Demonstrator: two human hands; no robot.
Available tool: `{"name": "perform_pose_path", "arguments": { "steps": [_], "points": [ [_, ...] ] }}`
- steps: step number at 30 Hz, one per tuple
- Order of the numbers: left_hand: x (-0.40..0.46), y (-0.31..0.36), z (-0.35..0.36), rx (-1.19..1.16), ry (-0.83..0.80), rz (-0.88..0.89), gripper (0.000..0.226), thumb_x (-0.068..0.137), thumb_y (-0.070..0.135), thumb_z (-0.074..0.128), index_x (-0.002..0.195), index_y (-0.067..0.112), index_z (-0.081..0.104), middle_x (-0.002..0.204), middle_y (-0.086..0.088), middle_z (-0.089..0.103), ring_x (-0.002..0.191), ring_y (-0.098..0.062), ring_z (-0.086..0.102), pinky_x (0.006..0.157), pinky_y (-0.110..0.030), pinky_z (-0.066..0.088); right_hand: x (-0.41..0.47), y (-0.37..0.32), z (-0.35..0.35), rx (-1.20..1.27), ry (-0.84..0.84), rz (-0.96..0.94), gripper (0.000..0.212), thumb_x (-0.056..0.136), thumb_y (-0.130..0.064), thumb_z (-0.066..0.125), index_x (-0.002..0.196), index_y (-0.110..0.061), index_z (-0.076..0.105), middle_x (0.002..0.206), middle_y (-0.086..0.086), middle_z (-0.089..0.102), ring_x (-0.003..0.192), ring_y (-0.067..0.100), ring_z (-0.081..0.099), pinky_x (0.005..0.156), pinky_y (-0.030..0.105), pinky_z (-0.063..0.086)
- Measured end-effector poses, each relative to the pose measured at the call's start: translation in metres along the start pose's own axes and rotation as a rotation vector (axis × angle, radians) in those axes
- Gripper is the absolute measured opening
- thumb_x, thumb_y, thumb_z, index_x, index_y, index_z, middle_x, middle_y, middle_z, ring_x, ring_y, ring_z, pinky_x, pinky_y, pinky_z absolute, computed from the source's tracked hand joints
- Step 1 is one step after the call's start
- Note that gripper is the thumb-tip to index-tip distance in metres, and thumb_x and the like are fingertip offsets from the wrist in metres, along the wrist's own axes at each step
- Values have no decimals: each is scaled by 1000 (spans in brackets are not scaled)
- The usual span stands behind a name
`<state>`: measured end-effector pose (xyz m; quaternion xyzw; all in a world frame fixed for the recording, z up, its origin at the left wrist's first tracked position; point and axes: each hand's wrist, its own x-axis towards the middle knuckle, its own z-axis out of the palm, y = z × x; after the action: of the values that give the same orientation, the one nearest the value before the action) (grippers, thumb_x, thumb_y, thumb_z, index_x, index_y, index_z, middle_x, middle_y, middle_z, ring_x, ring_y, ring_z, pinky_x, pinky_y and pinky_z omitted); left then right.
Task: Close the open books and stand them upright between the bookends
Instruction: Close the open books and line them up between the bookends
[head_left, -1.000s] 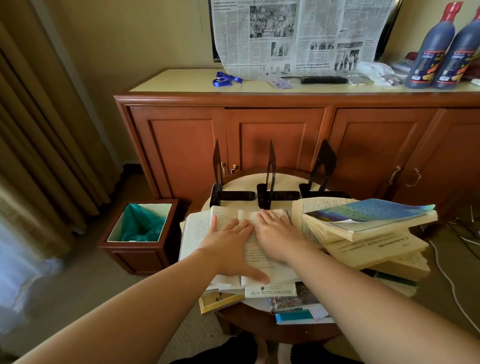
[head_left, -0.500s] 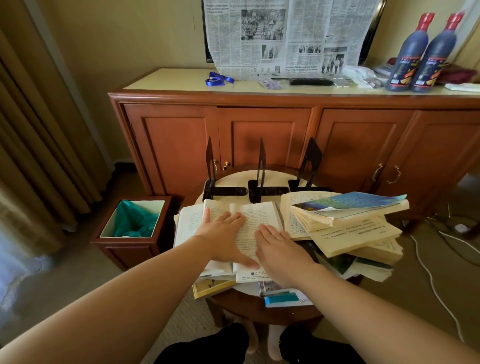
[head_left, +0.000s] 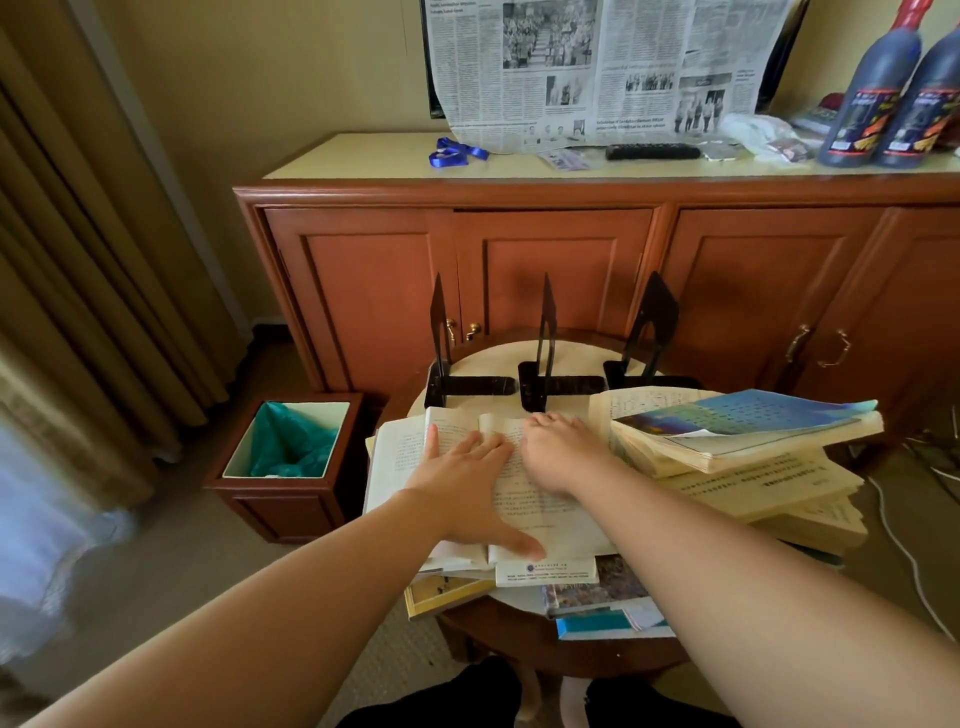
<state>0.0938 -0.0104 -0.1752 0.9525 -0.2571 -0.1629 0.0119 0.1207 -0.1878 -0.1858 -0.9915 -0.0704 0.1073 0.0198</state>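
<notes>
Both hands, left hand (head_left: 462, 467) and right hand (head_left: 558, 452), are lying flat with straight fingers on the open cream-paged book (head_left: 498, 483), just before the black metal bookends (head_left: 543, 358); folding one half over slowly should be closing it cleanly.

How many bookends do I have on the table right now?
3, in a row at the table's far edge: left bookend, middle bookend, right bookend, its base partly hidden behind the book pile.
</notes>
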Motion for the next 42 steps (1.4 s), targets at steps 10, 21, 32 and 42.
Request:
{"name": "perform_pose_path", "arguments": {
  "steps": [10, 21, 32, 42],
  "points": [
    [-1, 6, -9, 65, -17, -7, 149, 50, 108, 49, 168, 30, 4, 176, 11, 4, 162, -18, -1, 124, -67, -11, -78, 5, 21, 54, -13, -125, 68, 111, -22, 34, 164, -11, -6, 173, 7, -14, 158, 24, -16, 129, 50, 0],
    [-22, 5, -2, -236, 242, -260, 140, 58, 105, 48, 167, 30, 2, 175, -1, -11, 161, -27, -9, 124, -64, -8, -99, 1, 4, 236, -42, -111, 62, 112, -39, 29, 166, -15, 9, 174, 3, -5, 159, 16, -10, 128, 45, 0],
    [-38, 8, -15, -1007, 214, -291, 67, 104, 69, 32, 156, 29, 46, 160, -3, 47, 147, -27, 43, 122, -46, 32, -106, -1, -1, 645, -1, 80, 104, 76, -100, 14, 162, -44, -7, 172, -9, 19, 157, 31, 19, 125, 55, 23],
    [-32, 26, -18, -1144, 136, -85, 56, 112, 54, 23, 163, 33, 31, 157, 4, 50, 146, -13, 39, 124, -41, 23, -118, 1, -16, 820, 76, 21, 103, 88, -78, 56, 165, -37, 3, 168, -1, 31, 151, 22, 35, 116, 41, 34]
  ]
}}
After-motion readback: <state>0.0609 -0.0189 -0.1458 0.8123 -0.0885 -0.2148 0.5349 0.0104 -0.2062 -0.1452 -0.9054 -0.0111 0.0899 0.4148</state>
